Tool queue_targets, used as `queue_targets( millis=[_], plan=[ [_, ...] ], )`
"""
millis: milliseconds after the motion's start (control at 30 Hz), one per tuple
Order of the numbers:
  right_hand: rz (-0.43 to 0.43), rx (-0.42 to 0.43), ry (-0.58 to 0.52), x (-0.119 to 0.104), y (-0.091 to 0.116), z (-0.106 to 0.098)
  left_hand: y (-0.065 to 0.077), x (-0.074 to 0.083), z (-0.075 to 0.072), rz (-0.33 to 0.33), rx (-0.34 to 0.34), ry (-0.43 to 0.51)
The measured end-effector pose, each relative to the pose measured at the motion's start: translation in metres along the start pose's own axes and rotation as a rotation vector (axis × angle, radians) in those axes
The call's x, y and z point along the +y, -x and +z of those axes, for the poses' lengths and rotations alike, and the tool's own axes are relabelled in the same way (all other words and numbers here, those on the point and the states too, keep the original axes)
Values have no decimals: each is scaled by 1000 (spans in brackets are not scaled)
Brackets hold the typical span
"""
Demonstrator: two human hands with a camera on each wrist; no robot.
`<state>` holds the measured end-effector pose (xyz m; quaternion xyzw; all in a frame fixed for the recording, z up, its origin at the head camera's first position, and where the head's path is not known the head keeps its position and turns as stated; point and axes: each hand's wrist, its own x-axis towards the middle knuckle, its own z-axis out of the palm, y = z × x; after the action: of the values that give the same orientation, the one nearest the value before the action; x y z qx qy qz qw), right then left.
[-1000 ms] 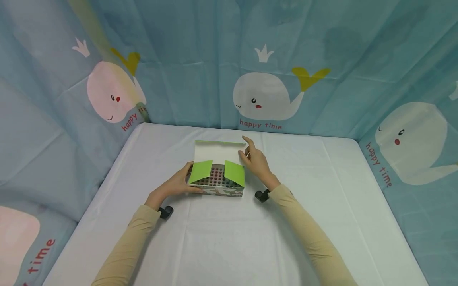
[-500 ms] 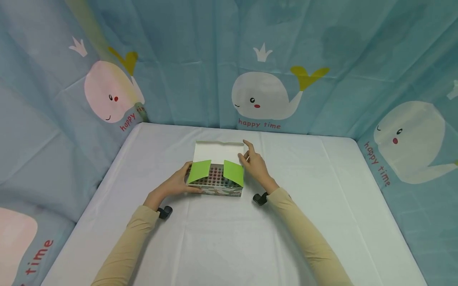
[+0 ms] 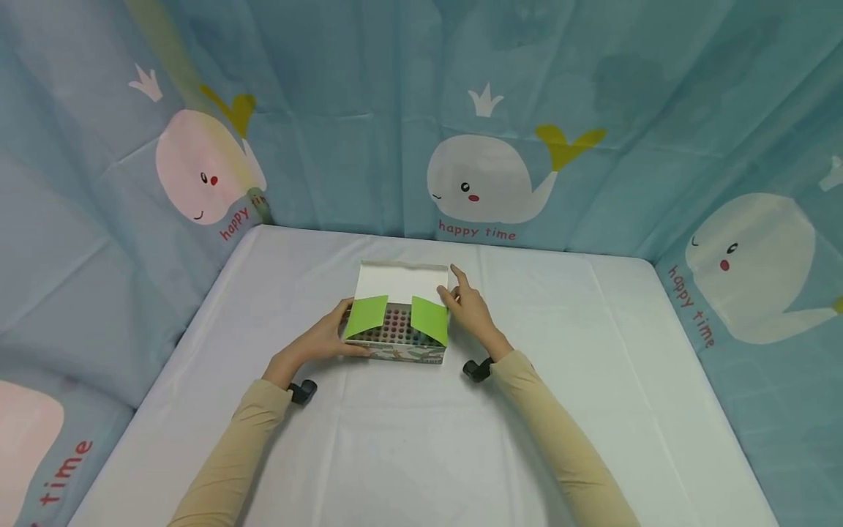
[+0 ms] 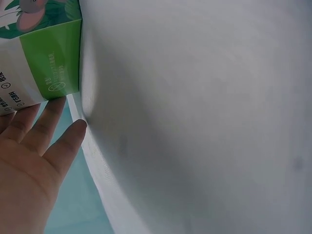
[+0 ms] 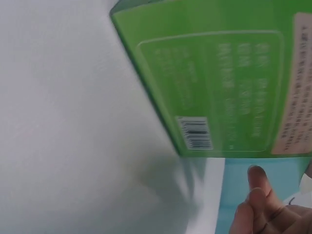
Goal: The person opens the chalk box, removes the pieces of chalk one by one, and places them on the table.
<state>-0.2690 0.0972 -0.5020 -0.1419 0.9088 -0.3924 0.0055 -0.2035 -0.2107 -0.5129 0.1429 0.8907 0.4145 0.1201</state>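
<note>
The left hand [image 3: 320, 339] grips the box [image 3: 405, 353] by its left end, thumb along the front, as before. The right hand [image 3: 474, 310] holds thumb and straight index finger apart at the right edge of the lid [image 3: 403, 284], other fingers curled; that index finger has dropped slightly since a second ago, and the lid's top edge, then green, now shows a white lip. The box is smooth printed card, on the tabletop's [image 3: 408, 439] creased white cloth. Between two green flaps [image 3: 429, 319] sit rows of small round reddish pieces [image 3: 396, 323]. Behind hangs a wrinkled blue curtain [image 3: 329, 168] printed with whales.
</note>
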Motion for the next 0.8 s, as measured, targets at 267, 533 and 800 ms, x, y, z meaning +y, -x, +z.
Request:
queue_targets(
  millis=[267, 533, 800],
  plan=[
    [-29, 42, -37, -9, 18, -12, 5, -2, 0, 3, -28, 31],
    [-17, 31, -80, -21, 50, -19, 20, 12, -6, -20, 74, 10],
    [-88, 3, 67, -36, 74, -8, 28, 30, 9, -89, 278, -99]
  ],
)
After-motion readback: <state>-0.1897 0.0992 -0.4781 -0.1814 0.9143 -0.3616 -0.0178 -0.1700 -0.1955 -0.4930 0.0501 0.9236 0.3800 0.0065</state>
